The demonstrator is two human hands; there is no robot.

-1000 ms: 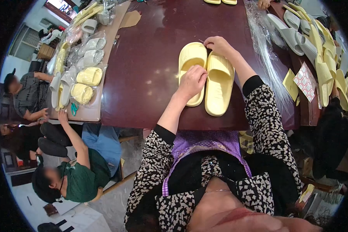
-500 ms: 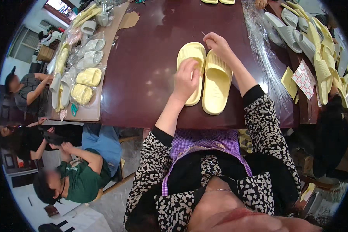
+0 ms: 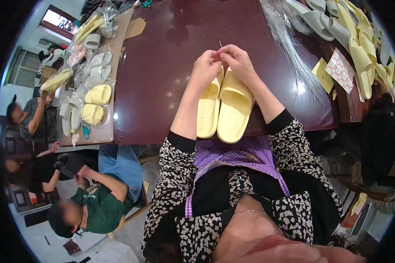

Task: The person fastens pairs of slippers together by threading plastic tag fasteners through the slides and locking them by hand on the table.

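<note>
A pair of pale yellow slippers lies side by side on the dark red table, toes away from me: the left slipper [image 3: 207, 115] and the right slipper [image 3: 235, 116]. Over their toe ends my two hands meet, fingertips together. My right hand [image 3: 237, 63] is closed in a pinch on a thin strand [image 3: 220, 44], whose tip pokes up between the hands. My left hand [image 3: 205, 72] is closed against it, its fingertips touching the right ones; what it grips is hidden. Both hands cover the toe ends.
A bundle of long clear strands [image 3: 289, 48] lies right of the slippers. Beyond it are a patterned card [image 3: 340, 70] and piled yellow and grey slippers [image 3: 360, 61]. Bagged slippers [image 3: 98, 94] and teal scissors [image 3: 86, 132] lie on the left table, where other people work.
My left hand has left the left slipper's strap and joined my right hand at the toes. The slippers now sit nearer the table's front edge in view. A co-worker has lifted a yellow slipper.
</note>
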